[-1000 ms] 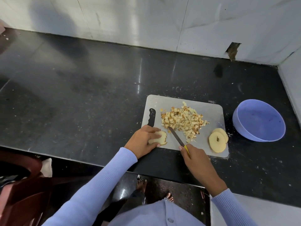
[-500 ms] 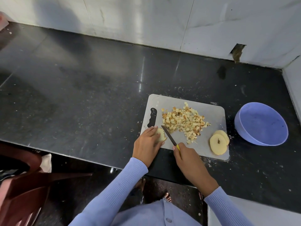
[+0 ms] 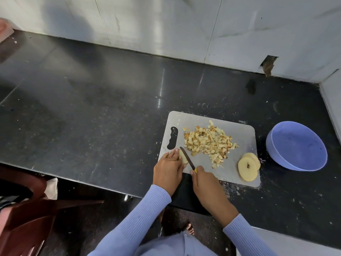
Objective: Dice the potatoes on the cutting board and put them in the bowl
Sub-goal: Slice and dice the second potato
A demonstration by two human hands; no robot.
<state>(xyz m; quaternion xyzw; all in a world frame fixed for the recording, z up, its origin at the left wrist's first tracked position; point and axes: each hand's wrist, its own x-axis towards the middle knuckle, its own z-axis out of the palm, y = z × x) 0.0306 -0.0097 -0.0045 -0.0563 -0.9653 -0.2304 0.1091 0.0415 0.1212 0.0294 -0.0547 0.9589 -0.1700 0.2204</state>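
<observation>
Potato piece (image 3: 183,157) lies at the near-left corner of the cutting board (image 3: 243,133), just below the board's handle slot. Left hand (image 3: 168,169) lies over it, fingers laid fairly flat and pressing down on the piece, fingertips toward the slot — probably to pin it so it cannot slide under the blade. Only a pale edge of the piece shows past the fingers.

Knife (image 3: 187,157) rests with its dark blade right against the exposed side of the piece, tip pointing to the board's far-left. Right hand (image 3: 204,180) is curled around the yellow handle, which is almost wholly hidden in the fist. Whether the edge has bitten into the potato cannot be told.

Pile of diced potato (image 3: 208,141) fills the middle of the board, browned on many faces. Two round slices (image 3: 248,168) sit overlapped at the near-right corner, apart from the pile — judged to be stock waiting for dicing, parked clear of the working corner.

Bowl (image 3: 297,145), lilac, stands on the dark countertop (image 3: 92,111) just beyond the board's right edge, nothing visible inside; placed close for an easy transfer.

Judgement: dicing is well along, transfer not yet begun.
</observation>
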